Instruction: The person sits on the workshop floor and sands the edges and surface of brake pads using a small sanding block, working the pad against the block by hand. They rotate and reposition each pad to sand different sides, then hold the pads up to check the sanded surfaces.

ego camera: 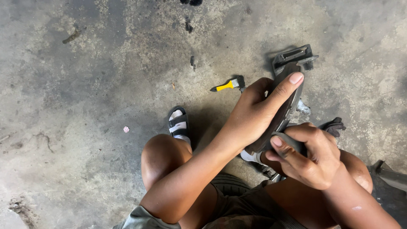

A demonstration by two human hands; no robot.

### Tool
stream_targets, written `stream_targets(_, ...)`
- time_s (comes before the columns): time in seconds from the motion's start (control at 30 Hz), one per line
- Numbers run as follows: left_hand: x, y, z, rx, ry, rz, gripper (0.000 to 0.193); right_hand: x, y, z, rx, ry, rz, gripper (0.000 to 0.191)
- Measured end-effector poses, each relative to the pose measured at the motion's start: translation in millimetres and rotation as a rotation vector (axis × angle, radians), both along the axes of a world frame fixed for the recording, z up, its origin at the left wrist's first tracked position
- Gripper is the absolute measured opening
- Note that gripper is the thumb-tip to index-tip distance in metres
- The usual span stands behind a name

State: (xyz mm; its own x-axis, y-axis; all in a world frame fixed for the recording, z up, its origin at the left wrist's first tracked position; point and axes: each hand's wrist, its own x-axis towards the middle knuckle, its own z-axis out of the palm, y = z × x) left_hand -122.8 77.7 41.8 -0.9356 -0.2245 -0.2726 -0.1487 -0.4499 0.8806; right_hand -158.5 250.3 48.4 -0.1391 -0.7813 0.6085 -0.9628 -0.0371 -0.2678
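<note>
Seen from above, a person crouched on a stained concrete floor (pixel 106 85) works a dark, curved brake pad (pixel 285 111) between both hands above the knees. The left hand (pixel 258 112) wraps the pad's upper length, index finger stretched straight along its face and the rest of the fingers curled behind it. The right hand (pixel 311 154) is closed at the pad's lower end, thumb pressed over a small grey piece, possibly abrasive paper (pixel 292 143), held against the pad; exactly what that piece is cannot be told. The hands and pad hide much of a grey metal bracket (pixel 294 57) lying on the floor just beyond them. A small brush with a yellow handle (pixel 229 85) lies on the concrete beside the left hand's knuckles. A dark glove or rag (pixel 335 126) rests on the floor close by the right hand. A sandalled foot (pixel 179 123) is planted below the brush, and part of a tyre tread (pixel 229 184) shows between the legs.
</note>
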Motion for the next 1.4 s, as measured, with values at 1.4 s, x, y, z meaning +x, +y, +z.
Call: stream_targets(1.4, 2, 4, 8, 0.048, 0.030, -0.069, 0.068, 10, 12, 2, 0.013, -0.013, -0.365, 0.028)
